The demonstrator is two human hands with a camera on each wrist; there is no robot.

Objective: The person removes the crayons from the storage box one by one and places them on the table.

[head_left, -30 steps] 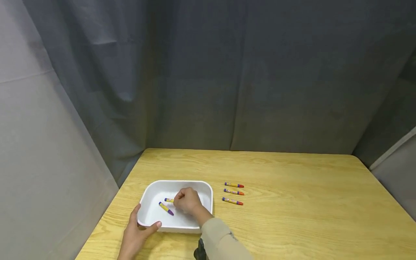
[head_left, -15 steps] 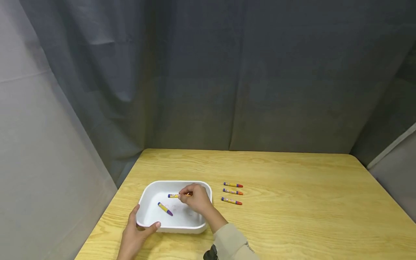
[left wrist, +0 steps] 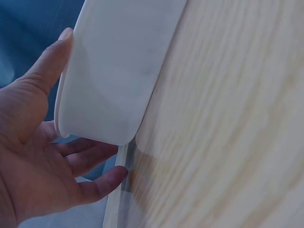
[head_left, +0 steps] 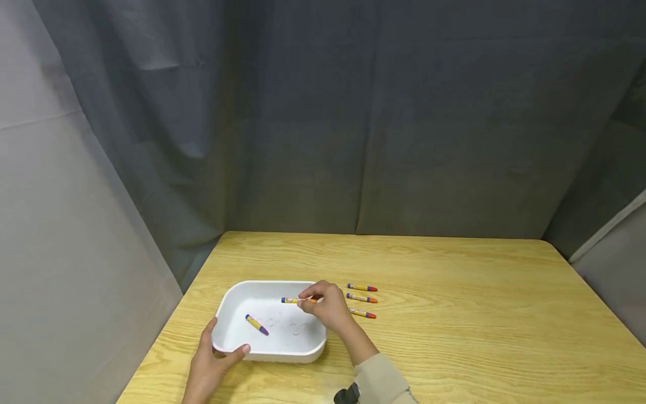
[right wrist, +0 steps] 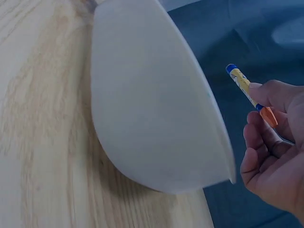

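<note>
We pinch a crayon (head_left: 298, 301) in our right hand (head_left: 330, 306), between the thumb and the curled fingers (right wrist: 259, 137). The crayon is up in the air, over the right side of the white tray (head_left: 267, 354). Its blue end sticks out to the left, past our fingertips, and its orange tip pokes out by our fingers.

Our left hand (head_left: 212, 365) holds the near left corner of the tray. The thumb (left wrist: 50, 66) lies on the rim and the other fingers wrap under the side, a bit spread.

A purple crayon (head_left: 257, 325) lies flat in the tray, well apart from our right hand. Three more crayons (head_left: 361, 300) lie in a row on the table (head_left: 479, 314), just right of the tray and next to our right hand.
</note>
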